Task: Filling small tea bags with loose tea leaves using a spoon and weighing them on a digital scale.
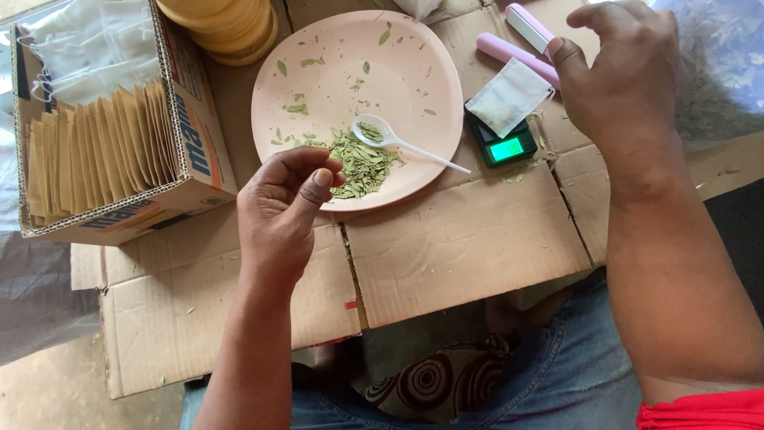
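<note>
Pink plate (414, 87), green dried leaves (362, 166)

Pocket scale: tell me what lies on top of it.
A small pale sachet lies on the pocket scale, covering the weighing platform. Only the lit green display stays visible. What the sachet holds cannot be seen.

one pink plate (414, 72), one white spoon (398, 142), one small scale (503, 143), one filled sachet (509, 97), one pink sealer (521, 44) and one cardboard box (195, 135) of paper sachets are counted; two hands are seen.
</note>
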